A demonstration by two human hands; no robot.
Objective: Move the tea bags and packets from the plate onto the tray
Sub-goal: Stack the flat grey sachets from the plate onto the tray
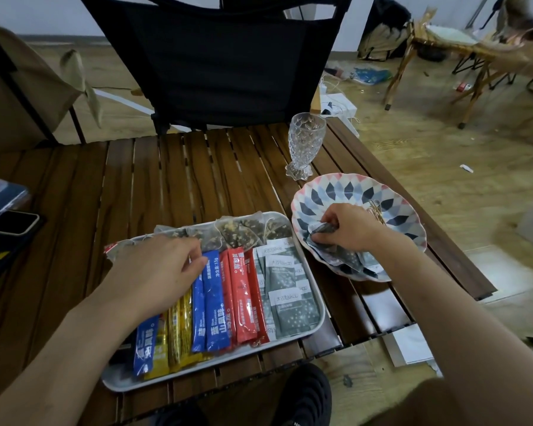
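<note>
A white tray (316, 290) lies on the slatted wooden table, filled with yellow, blue (213, 305) and red stick packets (242, 298), grey square packets (290, 312) and mesh tea bags (240, 230) along its far edge. My left hand (157, 272) rests on the sticks at the tray's left, fingertips touching the top of a blue stick. To the right stands a patterned plate (351, 192) with several grey packets (351, 261) in its near part. My right hand (345, 229) is inside the plate and pinches a grey packet (322, 227).
A cut-glass goblet (303, 142) stands just behind the plate. Two phones (4, 210) lie at the table's left edge. A black folding chair (216, 56) faces the far side. A black shoe (302, 398) shows under the near edge. The plate overhangs the table's right edge.
</note>
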